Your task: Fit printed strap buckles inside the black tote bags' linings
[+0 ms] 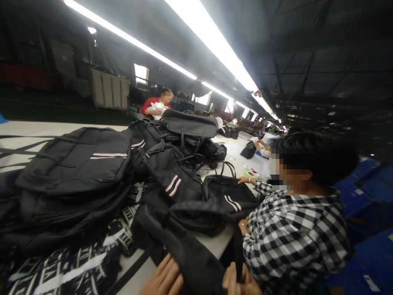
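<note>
A black bag [192, 256] lies across the table's near edge, directly before me. My left hand [166, 278] rests against its left side, fingers stretched out and holding nothing. Fingers curled, my right hand [241, 280] grips a black strap [238, 250] that runs upward beside the co-worker's checked sleeve. Beyond the bag sits a black backpack with pink and white stripes [173, 184]. Another striped black bag [230, 192] lies to its right, with the co-worker's hand [245, 180] on its top edge.
Stacked black backpacks [80, 164] fill the left of the table. Bundles of lettered black-and-white straps [70, 270] lie at the lower left. A co-worker in a checked shirt [297, 233] stands close on my right. A person in red [150, 104] is across the table.
</note>
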`<move>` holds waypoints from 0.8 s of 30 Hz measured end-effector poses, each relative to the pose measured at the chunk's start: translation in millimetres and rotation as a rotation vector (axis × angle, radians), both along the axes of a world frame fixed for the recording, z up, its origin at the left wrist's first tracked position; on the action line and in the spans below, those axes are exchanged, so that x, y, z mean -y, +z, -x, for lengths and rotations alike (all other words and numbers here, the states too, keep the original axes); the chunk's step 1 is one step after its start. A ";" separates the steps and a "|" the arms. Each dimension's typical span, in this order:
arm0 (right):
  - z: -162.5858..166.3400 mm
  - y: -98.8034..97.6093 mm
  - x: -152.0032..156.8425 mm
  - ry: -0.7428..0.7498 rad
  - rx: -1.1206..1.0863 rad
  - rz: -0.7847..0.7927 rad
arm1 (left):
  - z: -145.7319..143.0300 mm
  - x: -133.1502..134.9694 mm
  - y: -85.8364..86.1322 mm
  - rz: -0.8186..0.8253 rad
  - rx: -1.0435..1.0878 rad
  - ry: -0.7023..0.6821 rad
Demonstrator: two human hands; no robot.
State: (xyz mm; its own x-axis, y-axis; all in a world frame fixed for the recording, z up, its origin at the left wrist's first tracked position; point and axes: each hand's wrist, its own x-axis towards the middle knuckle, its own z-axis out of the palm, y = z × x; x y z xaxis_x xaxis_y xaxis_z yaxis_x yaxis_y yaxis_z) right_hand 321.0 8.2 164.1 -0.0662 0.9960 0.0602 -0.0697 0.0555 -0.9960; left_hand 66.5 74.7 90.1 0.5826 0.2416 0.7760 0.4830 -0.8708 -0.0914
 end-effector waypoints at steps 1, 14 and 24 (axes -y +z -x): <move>-0.8 -1.8 -1.3 0.008 -0.030 0.007 | 0.3 0.4 11.4 0.045 -0.041 0.000; -35.1 11.7 -72.1 -0.209 -0.717 0.276 | 1.0 6.7 50.5 0.519 -0.295 -0.191; -54.0 -29.6 -108.2 -0.220 -0.372 0.585 | -8.1 45.2 64.9 0.810 -0.303 -0.270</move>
State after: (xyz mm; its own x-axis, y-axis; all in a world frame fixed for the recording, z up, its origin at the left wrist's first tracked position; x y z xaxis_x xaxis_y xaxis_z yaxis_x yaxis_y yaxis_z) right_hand 374.9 116.4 134.5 0.0603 0.8602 -0.5064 -0.4583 -0.4268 -0.7796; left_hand 74.6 29.5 155.0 0.8502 0.4725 0.2321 0.3077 -0.8038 0.5092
